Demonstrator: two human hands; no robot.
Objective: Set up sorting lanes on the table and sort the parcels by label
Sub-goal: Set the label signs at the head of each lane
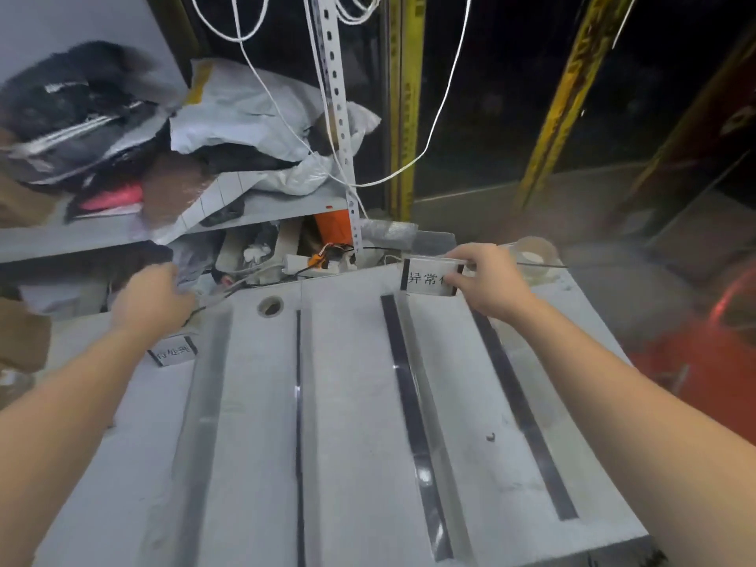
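A white table [352, 403] carries long black tape strips [413, 407] that split it into lanes. My right hand [489, 280] pinches a white label card [425, 278] with black print and black tape on its ends, at the table's far edge. A second label card [172, 354] lies taped at the far left of the table. My left hand [153, 300] is just past that card at the table's left rear edge, fingers curled among cables and bags; whether it holds anything is hidden. Grey and white parcels [245, 112] are heaped on a shelf behind.
A metal shelf [82, 235] with bags and clutter stands behind the table at left. White cords [429, 137] hang down by a perforated upright [339, 116]. A roll of clear tape [536, 255] sits at the table's far right corner. A cable hole [270, 306] opens near the rear.
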